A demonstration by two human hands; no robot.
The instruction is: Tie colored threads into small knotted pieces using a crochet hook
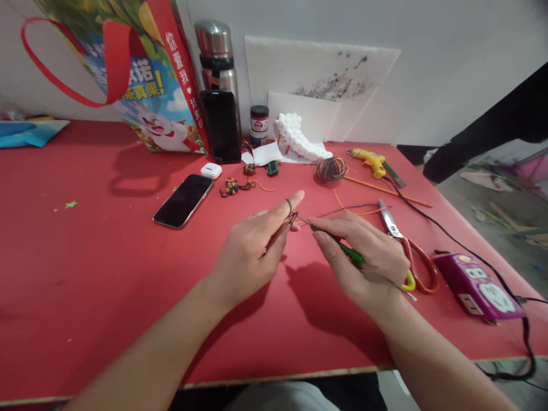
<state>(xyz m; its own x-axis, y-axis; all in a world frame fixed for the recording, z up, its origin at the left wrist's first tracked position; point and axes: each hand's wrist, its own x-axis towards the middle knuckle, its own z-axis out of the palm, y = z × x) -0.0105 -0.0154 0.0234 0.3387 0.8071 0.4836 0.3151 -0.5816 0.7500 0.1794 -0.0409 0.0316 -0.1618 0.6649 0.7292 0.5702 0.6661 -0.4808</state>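
Observation:
My left hand (257,245) hovers over the red table (94,268), its index finger stretched out with a thin dark cord (291,214) looped round it and pinched by the thumb. My right hand (363,257) is closed on a green-handled hook tool (349,252) whose metal tip points at the loop. Dark and orange strands (351,209) trail from the loop toward a ball of multicoloured cord (331,169).
Red-handled scissors (411,251) and a purple power strip (479,285) lie to the right, a yellow glue gun (372,161) behind. A phone (183,201), an earbud case (211,170), small knotted pieces (231,186), a flask (217,57), a jar (259,124), white foam (299,140) and a printed bag (145,74) sit at the back.

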